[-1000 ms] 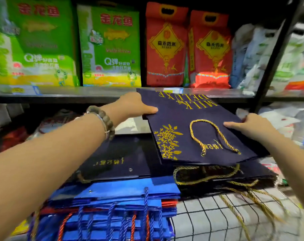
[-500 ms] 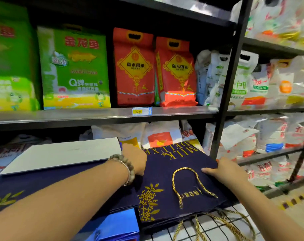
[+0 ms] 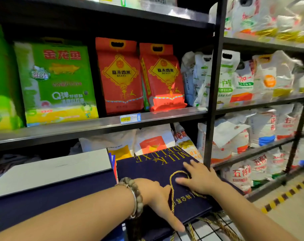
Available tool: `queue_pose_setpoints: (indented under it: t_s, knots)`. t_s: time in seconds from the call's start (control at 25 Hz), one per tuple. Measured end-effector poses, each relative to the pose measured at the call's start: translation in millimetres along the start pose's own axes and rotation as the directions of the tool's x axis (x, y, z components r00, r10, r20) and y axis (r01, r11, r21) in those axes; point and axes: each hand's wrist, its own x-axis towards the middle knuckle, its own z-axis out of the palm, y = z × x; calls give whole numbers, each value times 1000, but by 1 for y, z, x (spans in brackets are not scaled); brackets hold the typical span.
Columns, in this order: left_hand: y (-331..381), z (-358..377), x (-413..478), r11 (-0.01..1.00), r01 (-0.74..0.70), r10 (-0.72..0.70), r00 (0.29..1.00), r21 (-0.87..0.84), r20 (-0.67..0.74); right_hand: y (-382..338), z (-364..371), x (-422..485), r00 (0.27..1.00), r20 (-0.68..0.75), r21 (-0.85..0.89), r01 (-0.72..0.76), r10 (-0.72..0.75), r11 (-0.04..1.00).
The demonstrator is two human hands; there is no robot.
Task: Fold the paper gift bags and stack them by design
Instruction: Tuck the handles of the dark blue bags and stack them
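Observation:
A folded navy gift bag (image 3: 147, 168) with gold "MILK DELUXE" lettering lies flat on top of a stack of like bags. My right hand (image 3: 198, 179) presses flat on its top, fingers spread over the gold rope handle (image 3: 172, 190). My left hand (image 3: 158, 200), a bead bracelet at its wrist, rests with straight fingers along the stack's near left edge. To the left lies another navy bag (image 3: 43, 199) with a pale grey panel (image 3: 52, 168) showing. More gold handles hang below the stack's front.
Black shelving holds green (image 3: 55, 80), red (image 3: 120, 75) and white rice bags (image 3: 243, 80). A black upright post (image 3: 213, 101) stands just right of the stack. A wire grid surface (image 3: 208, 231) carries the bags. Floor with yellow-black tape (image 3: 287, 192) at lower right.
My right hand slid from the bag's right edge onto its top over the handle. My left hand moved from the far left edge to the near left side. The view tilted up and right.

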Motion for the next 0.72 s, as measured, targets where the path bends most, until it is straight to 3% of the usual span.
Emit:
queue_pose_setpoints:
  t_s: [0.08, 0.24, 0.6, 0.72]
  knots:
    - [3, 7, 8, 998, 27, -27, 1000, 49, 12, -1, 12, 5, 983, 185, 5, -4, 3, 1000]
    - [11, 13, 20, 990, 40, -30, 997, 136, -72, 3, 19, 17, 962, 272, -12, 7, -4, 1000]
    - [2, 4, 29, 999, -32, 32, 999, 14, -10, 1, 21, 31, 955, 298, -49, 5, 10, 999]
    - [-7, -3, 22, 998, -62, 60, 997, -28, -42, -6, 10, 25, 979, 204, -134, 31, -3, 991]
